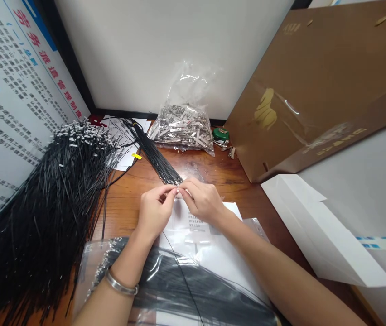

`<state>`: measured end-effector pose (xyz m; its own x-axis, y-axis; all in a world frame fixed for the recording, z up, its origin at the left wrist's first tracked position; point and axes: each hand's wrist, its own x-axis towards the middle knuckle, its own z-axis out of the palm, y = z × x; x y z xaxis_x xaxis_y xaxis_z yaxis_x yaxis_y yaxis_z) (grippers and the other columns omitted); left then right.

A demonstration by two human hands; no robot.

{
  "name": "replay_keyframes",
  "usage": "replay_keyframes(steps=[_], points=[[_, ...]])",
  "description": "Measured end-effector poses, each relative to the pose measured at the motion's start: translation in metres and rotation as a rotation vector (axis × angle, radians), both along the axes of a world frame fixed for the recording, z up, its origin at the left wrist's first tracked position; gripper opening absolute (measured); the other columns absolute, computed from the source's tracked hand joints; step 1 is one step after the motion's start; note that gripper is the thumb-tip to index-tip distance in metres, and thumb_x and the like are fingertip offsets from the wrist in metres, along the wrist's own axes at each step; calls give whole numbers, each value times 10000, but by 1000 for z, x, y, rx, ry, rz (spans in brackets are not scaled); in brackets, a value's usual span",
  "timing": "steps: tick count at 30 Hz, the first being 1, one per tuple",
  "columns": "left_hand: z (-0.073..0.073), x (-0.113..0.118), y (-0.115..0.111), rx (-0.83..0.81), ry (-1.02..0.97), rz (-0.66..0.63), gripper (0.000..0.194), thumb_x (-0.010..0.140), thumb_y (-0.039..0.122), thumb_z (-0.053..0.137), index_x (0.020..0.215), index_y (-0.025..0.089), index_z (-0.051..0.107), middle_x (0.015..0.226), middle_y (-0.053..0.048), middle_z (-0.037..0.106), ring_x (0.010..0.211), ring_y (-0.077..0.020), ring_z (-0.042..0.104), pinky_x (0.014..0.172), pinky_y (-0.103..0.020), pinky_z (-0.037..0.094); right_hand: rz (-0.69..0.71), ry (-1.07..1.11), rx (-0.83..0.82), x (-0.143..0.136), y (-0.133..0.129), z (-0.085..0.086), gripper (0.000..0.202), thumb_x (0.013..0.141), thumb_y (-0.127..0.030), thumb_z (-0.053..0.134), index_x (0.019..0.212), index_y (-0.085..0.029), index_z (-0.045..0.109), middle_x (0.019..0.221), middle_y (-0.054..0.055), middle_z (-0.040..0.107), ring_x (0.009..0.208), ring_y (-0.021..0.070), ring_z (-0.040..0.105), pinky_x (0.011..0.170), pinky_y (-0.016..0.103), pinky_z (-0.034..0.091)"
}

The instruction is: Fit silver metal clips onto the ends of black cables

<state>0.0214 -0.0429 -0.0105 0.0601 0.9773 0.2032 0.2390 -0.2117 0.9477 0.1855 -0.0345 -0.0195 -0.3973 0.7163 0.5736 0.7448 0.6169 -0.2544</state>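
Observation:
My left hand is closed in a pinch, thumb against forefinger, on a thin black wire that trails down towards me. Right beside it, fingertips meeting, my right hand pinches at the same spot. A small pale piece shows between the fingertips, too tiny and covered to name. Just beyond both hands lies a bundle of black wires with shiny metal ends towards me. Under my forearms, a clear plastic bag full of black wires rests on white paper.
A large heap of black wires with white tips fills the left side. At the back stand a clear bag of small metal parts and a green tape measure. A brown box and white carton border the right.

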Motion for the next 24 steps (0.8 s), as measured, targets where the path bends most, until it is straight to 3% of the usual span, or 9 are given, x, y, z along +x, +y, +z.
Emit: replay_keyframes(steps=[5,10,17,24], points=[[0,-2,-2,125,278,-94,184,865,243,538,846,198,715,799,-47,728,677,-163,623,662,-261,431,15,52,-190,2,-1,4,206,939,-227,398,798,-199,545,753,27,599,603,138,528,561,268,361],[3,0,-3,96,235,-127,181,878,233,511,813,181,671,746,-38,698,631,-147,594,630,-248,416,47,189,-374,3,-1,5,247,937,-248,388,704,-213,465,679,-4,528,615,140,490,591,270,347],[3,-1,-4,189,319,-168,176,885,214,488,808,167,639,751,-51,664,661,-152,577,651,-257,411,157,313,-460,1,1,3,331,933,-285,377,609,-215,357,583,-26,419,570,134,400,567,276,293],[7,-2,-5,201,431,-270,160,893,188,428,775,175,536,744,-29,580,672,-150,510,642,-270,362,314,536,-709,5,2,3,329,905,-308,400,592,-208,387,548,-43,367,527,112,336,542,270,279]])
